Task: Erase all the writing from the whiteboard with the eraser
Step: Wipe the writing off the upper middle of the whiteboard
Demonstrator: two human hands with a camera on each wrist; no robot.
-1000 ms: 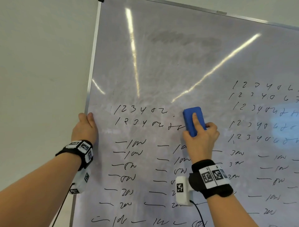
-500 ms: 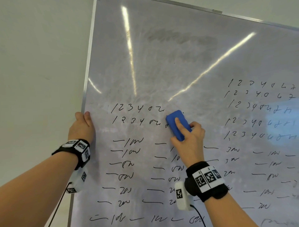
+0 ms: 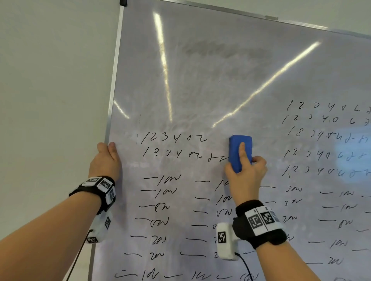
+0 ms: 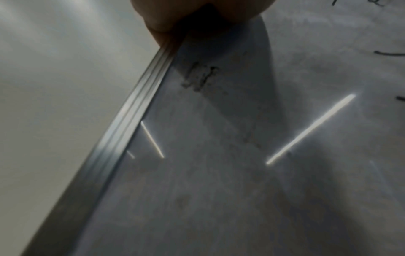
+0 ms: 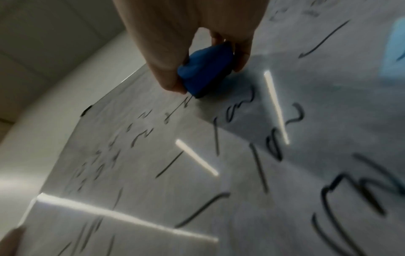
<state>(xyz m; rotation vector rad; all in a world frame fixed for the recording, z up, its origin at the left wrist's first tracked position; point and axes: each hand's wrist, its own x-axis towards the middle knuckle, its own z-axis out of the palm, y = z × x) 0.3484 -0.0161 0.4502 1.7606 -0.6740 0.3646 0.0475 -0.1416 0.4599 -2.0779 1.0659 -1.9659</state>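
Note:
The whiteboard fills the head view, wiped and smudged in its upper half. Black number rows sit at left, more number rows at right, and rows of dashes and scribbles below. My right hand holds the blue eraser flat on the board, index finger along its back, just right of the second number row's end. In the right wrist view thumb and fingers pinch the eraser. My left hand grips the board's left metal frame, thumb on the front.
A plain pale wall lies left of the frame. A black corner cap marks the board's top left. A grey smear sits near the top. Bright light streaks reflect across the board.
The eraser slid left over the end of the second number row, then back right to about where it began. The marks there still show. My left hand has kept its grip.

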